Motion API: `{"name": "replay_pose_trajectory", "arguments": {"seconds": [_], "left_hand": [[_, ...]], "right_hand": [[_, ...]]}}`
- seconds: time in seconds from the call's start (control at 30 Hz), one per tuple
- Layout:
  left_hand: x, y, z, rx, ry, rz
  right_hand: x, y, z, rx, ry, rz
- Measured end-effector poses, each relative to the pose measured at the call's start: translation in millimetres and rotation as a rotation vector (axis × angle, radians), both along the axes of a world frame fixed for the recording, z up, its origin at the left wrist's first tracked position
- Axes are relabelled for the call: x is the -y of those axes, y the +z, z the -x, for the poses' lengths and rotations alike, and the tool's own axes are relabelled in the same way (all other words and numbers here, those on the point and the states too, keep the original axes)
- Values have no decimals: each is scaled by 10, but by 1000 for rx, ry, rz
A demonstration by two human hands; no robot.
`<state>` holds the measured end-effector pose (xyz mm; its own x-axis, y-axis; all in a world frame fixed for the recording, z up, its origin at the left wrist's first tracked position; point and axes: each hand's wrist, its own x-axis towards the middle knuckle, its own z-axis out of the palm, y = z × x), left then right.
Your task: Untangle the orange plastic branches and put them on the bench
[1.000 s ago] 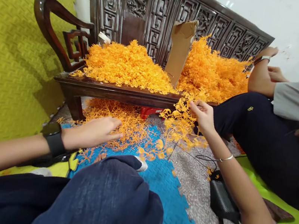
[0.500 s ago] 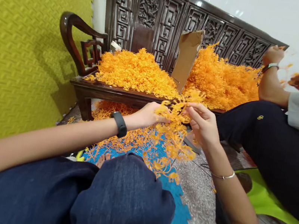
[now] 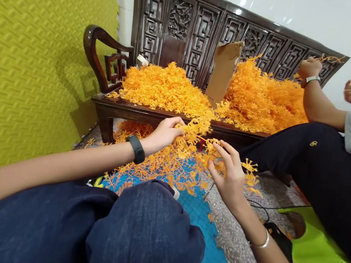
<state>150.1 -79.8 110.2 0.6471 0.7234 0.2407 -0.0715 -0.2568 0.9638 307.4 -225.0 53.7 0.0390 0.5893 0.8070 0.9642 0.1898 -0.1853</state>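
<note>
My left hand [image 3: 163,133], with a black band on the wrist, pinches one end of a tangled bunch of orange plastic pieces [image 3: 193,145] held in front of my raised knee. My right hand [image 3: 229,174], fingers curled, grips the other end of the same bunch, and loose strands hang from it. Beneath both hands a heap of orange plastic pieces [image 3: 150,165] lies on the floor over a blue foam mat [image 3: 201,220]. Two bigger piles of the orange pieces [image 3: 165,87] cover the dark wooden bench [image 3: 138,111] ahead.
A cardboard sheet [image 3: 223,70] stands between the bench piles. On the right sits another person with dark trousers [image 3: 315,171], arms raised by the far pile. A yellow-green padded wall [image 3: 30,59] fills the left. A black cable and a green mat [image 3: 319,252] lie on the floor.
My left hand came up from the floor heap and took hold of the bunch. Both hands have since lowered and pulled apart a little. The other person's hands moved.
</note>
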Motion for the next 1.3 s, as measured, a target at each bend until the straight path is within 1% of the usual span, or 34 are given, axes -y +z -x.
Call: {"name": "replay_pose_trajectory", "arguments": {"seconds": [0.07, 0.17, 0.27, 0.37, 0.43, 0.5, 0.6, 0.67, 0.73, 0.8, 0.83, 0.9, 0.93, 1.0, 1.07, 1.17, 1.23, 1.3], "left_hand": [[-12, 14, 56, -26, 47, -64], [-40, 29, 117, -20, 137, -149], [-71, 26, 135, 17, 165, -151], [-100, 22, 138, 70, 257, -142], [-115, 30, 151, 107, 321, -157], [-122, 53, 172, 143, 342, -177], [-119, 123, 207, 240, 367, -177], [-109, 192, 230, 327, 396, -156], [-95, 265, 254, 388, 395, -109], [-76, 324, 279, 407, 357, -44], [-65, 344, 291, 405, 331, -10], [-45, 363, 311, 390, 281, 37], [-36, 362, 318, 375, 256, 50], [-17, 347, 324, 340, 189, 67], [4, 318, 321, 300, 96, 77], [41, 263, 313, 216, -57, 78], [68, 228, 317, 141, -146, 60], [93, 206, 331, 96, -205, 50]], "right_hand": [[51, -41, -100, -13, -58, -11], [120, -85, -273, -158, -114, -2], [159, -119, -440, -283, -128, 0], [182, -149, -580, -292, -138, 4], [197, -175, -658, -280, -134, 72], [208, -219, -730, -255, -138, 150], [198, -365, -825, -197, -153, 276], [170, -526, -864, -169, -142, 383], [121, -711, -868, -161, -119, 466], [53, -871, -839, -175, -81, 493], [15, -923, -816, -187, -52, 488], [-65, -946, -758, -209, 31, 476], [-103, -911, -720, -210, 78, 478], [-169, -747, -609, -248, 173, 488], [-227, -483, -442, -377, 297, 477], [-339, -21, -117, -668, 506, 384], [-455, 234, 81, -798, 561, 296], [-597, 397, 206, -878, 557, 218]]}}
